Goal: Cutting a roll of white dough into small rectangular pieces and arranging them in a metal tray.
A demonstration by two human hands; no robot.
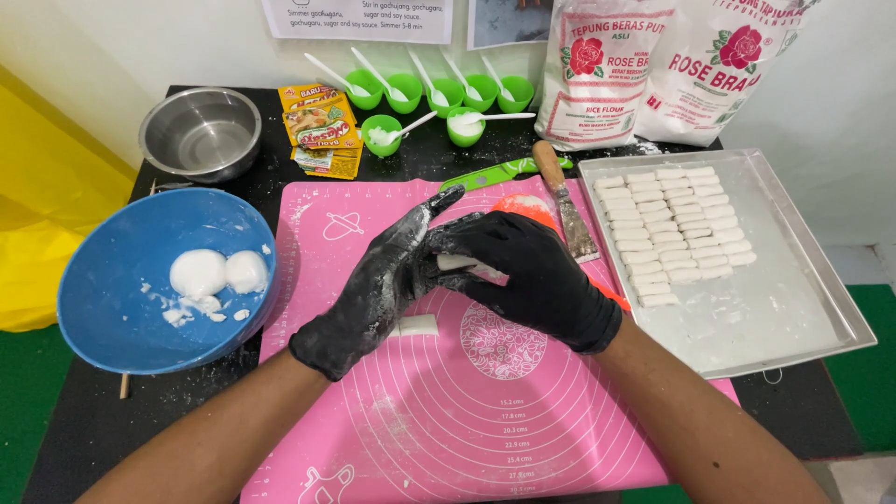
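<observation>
- Black-gloved hands meet over the pink silicone mat (448,420) on the dark desk (93,411): the left hand (378,280) lies flat, fingers stretched toward the far edge, and the right hand (537,275) curls over a white dough piece (459,263) pressed between the two
- Grip state: the right hand is closed around the dough piece; the left is spread flat against it as a palm, not clasping
- Step in hand, as I judge it: rolling or shaping one stick of dough between the palms; the next move would call for even, light pressure so the piece stays uniform like the others
- Long axis of the dough piece runs roughly left to right across the mat, its visible end pointing toward the left palm; most of it is hidden by the gloves
- A second short dough stick (415,325) lies on the mat just below the left hand, also lengthwise left to right
- To the right, a metal tray (803,308) holds rows of finished sticks; to the left, a blue bowl (103,299) holds two dough balls (219,273)
</observation>
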